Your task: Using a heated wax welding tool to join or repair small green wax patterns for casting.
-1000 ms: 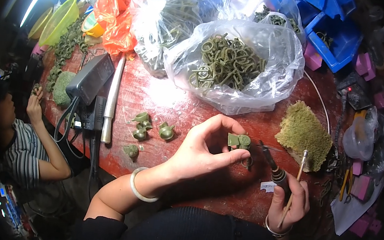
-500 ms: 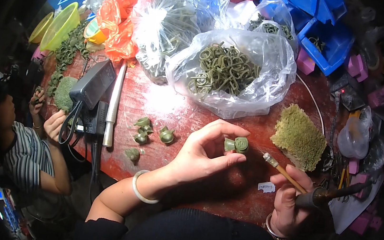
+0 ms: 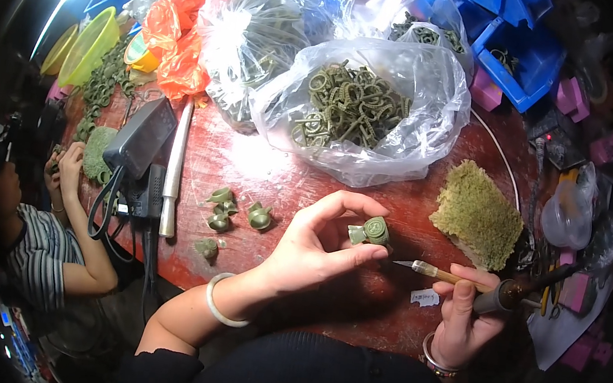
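Thumb and fingers of the left hand are clamped on one green moulded piece, the thumb along its near side and the forefinger arched at its far side, parted by about the piece's own width; the contacts behind it are hidden. The piece sits above the red table, its long axis nearly level: the flatter, narrower end points left into the palm, and the round end, with concentric rings on its face, points right and slightly up. The right hand closes on two tools. One is a brush, lying nearly level with its pointed tip toward the left, just beside the left thumb and apart from the piece; the other is a soldering-iron-like tool, its dark shaft slanting up to the right. One small paper label lies beside the right fingers. Left of the left hand are at least four loose green parts, some touching in a cluster. Beyond the hands stand one open clear bag of green ring-shaped pieces, too many to count, one green-dusted sponge to its right, and one tapered metal rod on the left. Farther left, one co-worker in a striped shirt holds both hands near a green pad.
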`<act>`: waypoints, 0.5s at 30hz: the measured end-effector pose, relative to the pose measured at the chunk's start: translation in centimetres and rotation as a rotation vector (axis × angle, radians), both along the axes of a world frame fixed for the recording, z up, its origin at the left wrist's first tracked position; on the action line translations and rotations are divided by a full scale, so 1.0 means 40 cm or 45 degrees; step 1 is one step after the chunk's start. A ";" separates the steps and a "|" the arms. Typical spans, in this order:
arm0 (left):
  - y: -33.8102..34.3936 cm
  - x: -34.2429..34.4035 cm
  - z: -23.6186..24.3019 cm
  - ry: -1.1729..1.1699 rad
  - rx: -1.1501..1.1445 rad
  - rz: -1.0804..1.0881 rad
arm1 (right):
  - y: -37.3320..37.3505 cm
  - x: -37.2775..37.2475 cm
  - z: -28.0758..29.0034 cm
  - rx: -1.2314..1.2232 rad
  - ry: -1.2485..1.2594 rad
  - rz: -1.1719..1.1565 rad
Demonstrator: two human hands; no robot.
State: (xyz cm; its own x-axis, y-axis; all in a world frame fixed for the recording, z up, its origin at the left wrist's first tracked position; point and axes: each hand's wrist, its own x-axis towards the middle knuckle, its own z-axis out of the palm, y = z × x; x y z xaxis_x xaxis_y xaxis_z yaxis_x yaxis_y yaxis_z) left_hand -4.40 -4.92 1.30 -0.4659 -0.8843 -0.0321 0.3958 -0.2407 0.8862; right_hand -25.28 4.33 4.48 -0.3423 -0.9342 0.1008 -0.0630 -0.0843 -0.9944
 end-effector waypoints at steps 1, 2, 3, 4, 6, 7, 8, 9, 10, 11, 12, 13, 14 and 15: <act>0.000 -0.001 -0.002 -0.002 0.001 -0.007 | -0.005 0.003 -0.005 -0.021 0.035 0.002; 0.001 -0.001 -0.002 -0.007 -0.010 -0.009 | -0.009 0.006 -0.008 -0.042 0.069 0.003; 0.001 0.000 -0.002 -0.012 -0.021 -0.012 | -0.011 0.012 -0.006 -0.016 0.096 -0.019; 0.001 0.003 0.000 -0.012 -0.020 -0.017 | -0.012 0.014 -0.006 -0.015 0.096 -0.024; 0.003 0.008 0.007 -0.007 0.065 -0.080 | -0.016 0.017 -0.006 0.000 0.161 -0.019; 0.002 0.009 0.008 -0.007 0.064 -0.083 | -0.021 0.020 -0.001 -0.016 0.139 -0.030; 0.002 0.009 0.008 0.018 0.086 -0.113 | -0.022 0.019 0.000 -0.017 0.140 -0.033; 0.001 0.010 0.008 0.044 0.108 -0.141 | -0.023 0.017 0.000 -0.021 0.117 -0.033; 0.000 0.012 0.008 0.043 0.108 -0.142 | -0.023 0.016 0.000 -0.024 0.093 -0.031; -0.002 0.013 0.007 0.053 0.051 -0.175 | -0.023 0.017 -0.002 -0.024 0.091 -0.031; -0.003 0.016 0.006 0.064 -0.006 -0.208 | -0.023 0.018 -0.004 -0.019 0.071 -0.043; -0.002 0.017 0.007 0.064 -0.005 -0.209 | -0.022 0.019 -0.006 -0.012 0.053 -0.059; -0.002 0.020 0.010 0.053 -0.018 -0.222 | -0.023 0.020 -0.008 -0.011 0.053 -0.059; -0.002 0.023 0.013 0.042 -0.030 -0.235 | -0.025 0.021 -0.010 -0.007 0.017 -0.089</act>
